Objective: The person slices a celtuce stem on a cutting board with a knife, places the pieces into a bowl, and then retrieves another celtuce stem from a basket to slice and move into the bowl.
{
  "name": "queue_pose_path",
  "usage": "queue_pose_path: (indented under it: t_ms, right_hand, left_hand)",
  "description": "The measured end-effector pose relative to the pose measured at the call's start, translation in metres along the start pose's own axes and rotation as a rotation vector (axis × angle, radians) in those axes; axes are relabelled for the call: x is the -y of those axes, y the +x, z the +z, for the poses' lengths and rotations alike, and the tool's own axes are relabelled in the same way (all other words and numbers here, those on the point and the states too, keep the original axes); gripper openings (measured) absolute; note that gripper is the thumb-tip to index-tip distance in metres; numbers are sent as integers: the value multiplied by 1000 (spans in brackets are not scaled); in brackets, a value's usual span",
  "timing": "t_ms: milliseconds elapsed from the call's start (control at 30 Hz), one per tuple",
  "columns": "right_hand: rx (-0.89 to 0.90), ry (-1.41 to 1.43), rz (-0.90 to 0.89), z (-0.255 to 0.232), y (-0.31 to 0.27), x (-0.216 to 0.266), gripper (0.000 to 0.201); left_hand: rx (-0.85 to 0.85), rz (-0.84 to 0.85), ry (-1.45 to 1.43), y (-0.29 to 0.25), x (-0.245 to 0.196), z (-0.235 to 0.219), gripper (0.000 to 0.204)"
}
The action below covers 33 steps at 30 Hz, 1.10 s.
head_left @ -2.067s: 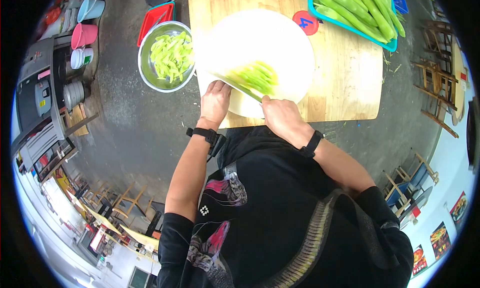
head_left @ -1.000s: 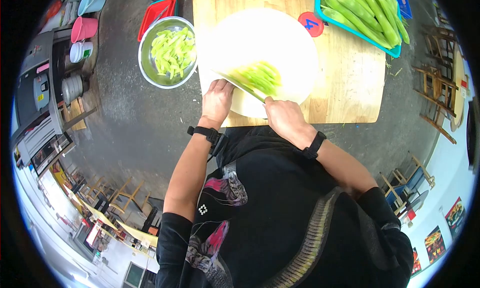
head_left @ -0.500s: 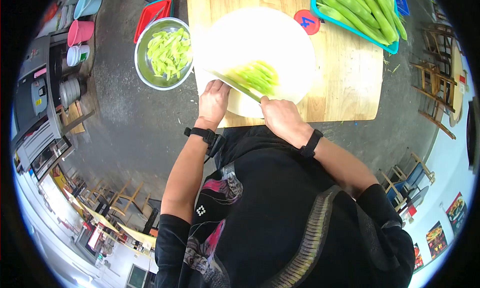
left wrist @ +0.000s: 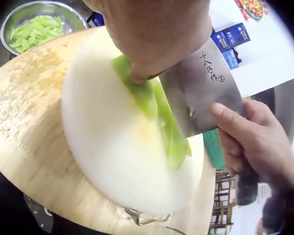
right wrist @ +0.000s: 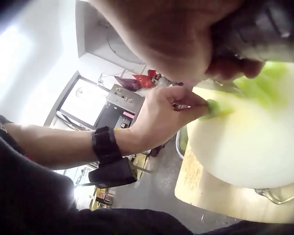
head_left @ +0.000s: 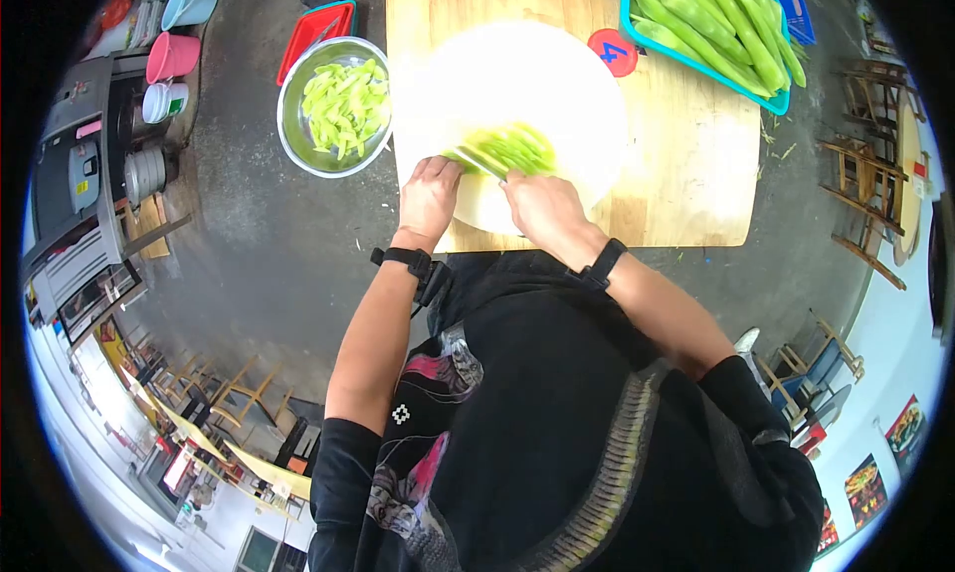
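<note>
My left hand [head_left: 430,199] pinches a pale green vegetable piece [left wrist: 146,100] against the round white chopping board [head_left: 517,75]. With my right hand [head_left: 545,209] I grip a cleaver [left wrist: 201,90] by its dark handle [left wrist: 247,185]. Its broad blade, marked with characters, stands close beside the left fingers, over the green pieces in the left wrist view. Thin green slices [head_left: 522,149] lie together on the board, to the right of the left hand in the head view. The right wrist view is partly filled by the right hand, which hides most of the blade.
Under the board is a wooden table [head_left: 686,174]. A steel bowl [head_left: 290,114] of cut green pieces stands left of it. Long green vegetables [head_left: 696,25] fill a teal basket [head_left: 731,83] at the back right. A red disc [head_left: 612,53] marked 4 lies near the board.
The right hand has shifted slightly up and left, bringing the cleaver over the slices. The blade no longer reaches past the left fingers as before. My left hand keeps nearly the same place.
</note>
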State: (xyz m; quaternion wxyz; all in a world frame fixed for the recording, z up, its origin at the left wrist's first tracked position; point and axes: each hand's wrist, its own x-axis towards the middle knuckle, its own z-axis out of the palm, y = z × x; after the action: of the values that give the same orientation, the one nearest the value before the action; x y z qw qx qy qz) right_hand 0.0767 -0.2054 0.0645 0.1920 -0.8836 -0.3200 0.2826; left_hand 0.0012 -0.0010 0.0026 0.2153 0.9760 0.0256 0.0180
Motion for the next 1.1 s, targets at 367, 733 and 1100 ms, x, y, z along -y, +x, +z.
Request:
queue_pose_path:
  t_ms: [367, 733, 1100]
  right_hand:
    - [40, -36, -9, 5, -13, 5, 24]
    - [55, -20, 6, 12, -3, 3, 25]
    - [-90, 78, -26, 16, 23, 1, 27]
  left_hand:
    - [38, 8, 79, -2, 3, 1, 17]
    - [19, -2, 24, -2, 3, 0, 17]
    - [-115, -18, -48, -4, 7, 5, 9]
